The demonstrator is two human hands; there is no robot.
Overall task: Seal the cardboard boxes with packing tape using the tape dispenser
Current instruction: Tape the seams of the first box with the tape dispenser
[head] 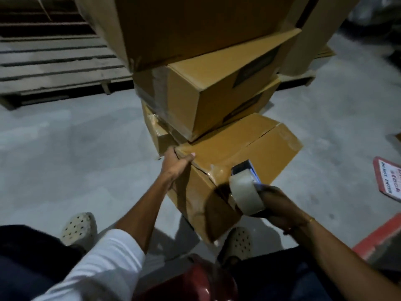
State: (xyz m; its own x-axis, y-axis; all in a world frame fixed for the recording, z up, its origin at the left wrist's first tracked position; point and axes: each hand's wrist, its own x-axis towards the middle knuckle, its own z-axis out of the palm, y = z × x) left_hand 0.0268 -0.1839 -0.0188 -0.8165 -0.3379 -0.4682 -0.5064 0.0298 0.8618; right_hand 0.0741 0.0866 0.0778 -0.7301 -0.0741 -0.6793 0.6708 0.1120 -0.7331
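A brown cardboard box (256,146) stands on the concrete floor in front of me, its top flaps closed with a seam running across. My left hand (175,164) grips the box's near left top corner, thumb on top. My right hand (280,205) holds a tape dispenser (245,187) with a roll of clear tape against the box's near edge. Shiny tape lies over that corner. Behind it, two more boxes (217,92) are stacked, with a big box (195,22) on top.
A wooden pallet (54,61) lies at the left back. A red sign (388,179) lies on the floor at the right, beside a red floor stripe (377,237). My feet in pale perforated clogs (78,229) stand near the box. A dark red rounded object (191,281) sits at the bottom.
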